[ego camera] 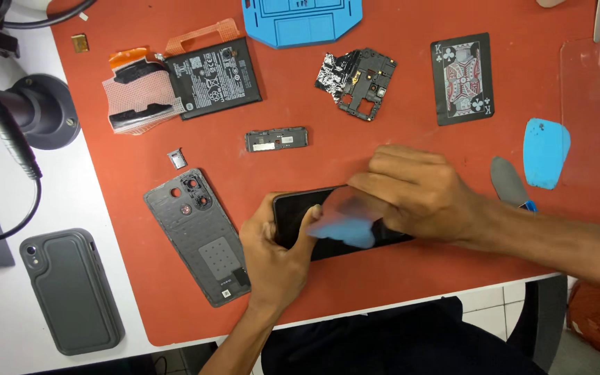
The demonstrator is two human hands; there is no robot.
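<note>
A black phone (300, 212) lies screen-up on the red mat (383, 139) near the front edge. My left hand (272, 257) grips the phone's left end, thumb on the glass. My right hand (418, 194) presses a light blue cloth or pick (345, 232) onto the screen; it is blurred, so I cannot tell which. The phone's right part is hidden under my right hand.
On the mat lie a grey back cover (199, 236), a black battery (213, 76), a speaker module (276, 139), a black frame piece (359, 83), a playing card (462, 78), a blue pry tool (545, 153) and a spudger (510, 184). A grey cased phone (71, 292) rests at left.
</note>
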